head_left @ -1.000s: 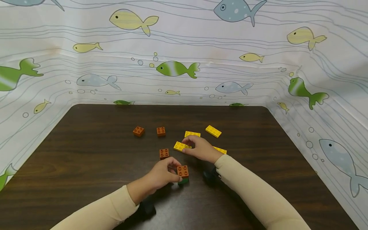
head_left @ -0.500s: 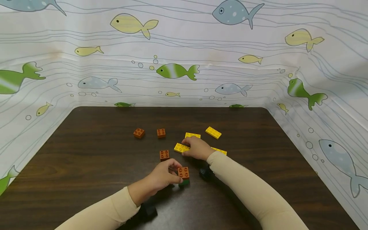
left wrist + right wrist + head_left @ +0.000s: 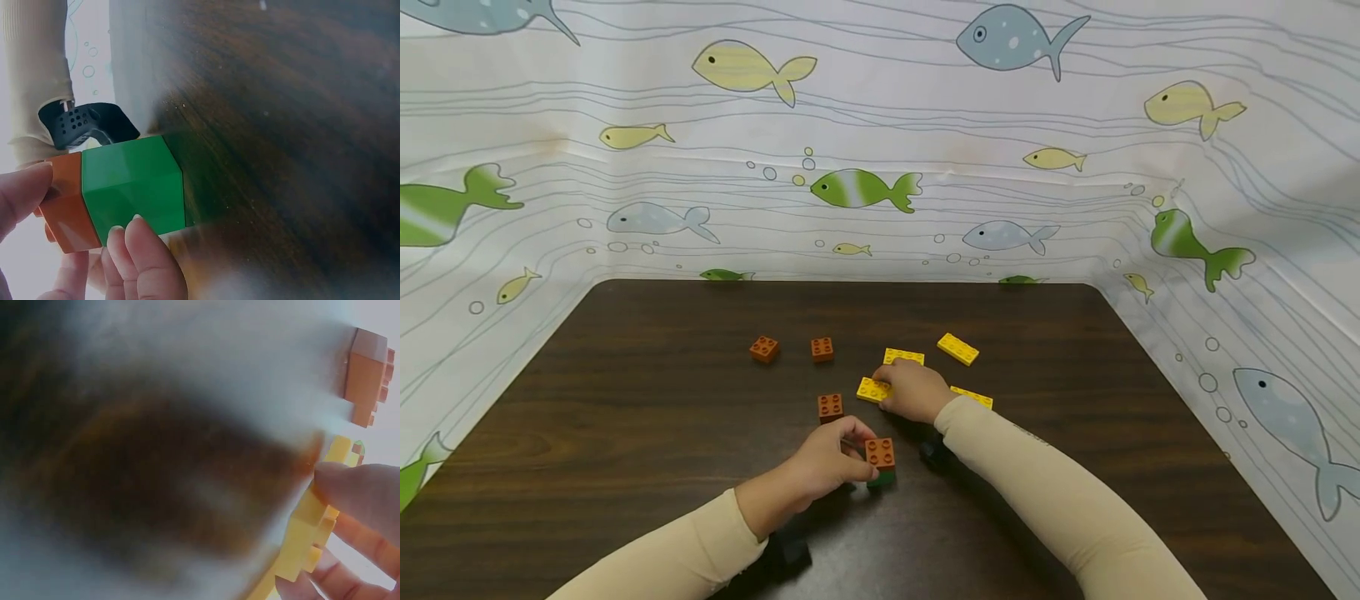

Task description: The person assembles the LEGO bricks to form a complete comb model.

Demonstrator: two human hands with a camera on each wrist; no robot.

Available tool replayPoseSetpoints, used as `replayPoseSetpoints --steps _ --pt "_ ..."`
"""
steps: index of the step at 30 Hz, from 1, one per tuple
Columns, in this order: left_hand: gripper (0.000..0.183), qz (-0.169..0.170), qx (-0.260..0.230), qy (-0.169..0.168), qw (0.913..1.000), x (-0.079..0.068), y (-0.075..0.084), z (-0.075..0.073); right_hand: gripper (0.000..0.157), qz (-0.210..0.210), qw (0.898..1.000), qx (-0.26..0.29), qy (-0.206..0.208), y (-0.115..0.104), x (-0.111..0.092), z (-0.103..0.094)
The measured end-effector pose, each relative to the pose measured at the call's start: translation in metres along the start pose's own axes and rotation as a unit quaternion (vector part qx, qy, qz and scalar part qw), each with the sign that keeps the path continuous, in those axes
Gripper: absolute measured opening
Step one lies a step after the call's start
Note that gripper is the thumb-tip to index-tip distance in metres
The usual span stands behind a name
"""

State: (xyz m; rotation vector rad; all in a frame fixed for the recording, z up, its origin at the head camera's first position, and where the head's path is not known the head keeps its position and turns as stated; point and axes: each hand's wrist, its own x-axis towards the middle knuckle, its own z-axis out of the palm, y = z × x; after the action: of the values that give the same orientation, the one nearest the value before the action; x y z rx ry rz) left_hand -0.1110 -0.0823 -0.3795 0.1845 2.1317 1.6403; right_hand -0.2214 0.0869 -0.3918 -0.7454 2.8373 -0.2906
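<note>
I see that the left grip point(image 3: 822, 463) holds the orange-and-green stack point(image 3: 881, 456); nearer to the far edge of the surface point(image 3: 625, 400), the right grip point(image 3: 917, 392) pinches one yellow brick point(image 3: 870, 390).

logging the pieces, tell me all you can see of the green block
The green block is smooth and glossy, apparently plastic, with plain flat faces, and taller than the orange brick seated on top. Its top is covered, so any studs are hidden. It stands upright in the left hand, whose fingertips lie along its side. Whether its base touches the table is unclear.
</note>
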Motion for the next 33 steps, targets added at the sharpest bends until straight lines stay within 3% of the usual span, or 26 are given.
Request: replayPoseSetpoints --steps 5,17,25,33 --pt "0.038 -0.002 0.002 0.000 1.0000 0.000 0.000 0.000 0.041 -0.019 0.999 -0.029 0.024 0.000 -0.008 -0.006" --pt "0.038 0.007 0.013 0.003 0.9999 0.000 0.000 0.000 0.041 -0.085 0.991 -0.016 0.101 -0.002 -0.047 -0.020" --pt "0.036 0.007 0.015 0.001 0.9999 0.000 -0.001 0.000 0.043 -0.130 0.987 0.052 0.075 -0.003 -0.072 -0.030" --pt "0.037 0.001 0.016 0.004 0.9999 0.001 -0.002 0.000 0.043 -0.132 0.986 0.079 0.056 0.000 -0.093 -0.035"
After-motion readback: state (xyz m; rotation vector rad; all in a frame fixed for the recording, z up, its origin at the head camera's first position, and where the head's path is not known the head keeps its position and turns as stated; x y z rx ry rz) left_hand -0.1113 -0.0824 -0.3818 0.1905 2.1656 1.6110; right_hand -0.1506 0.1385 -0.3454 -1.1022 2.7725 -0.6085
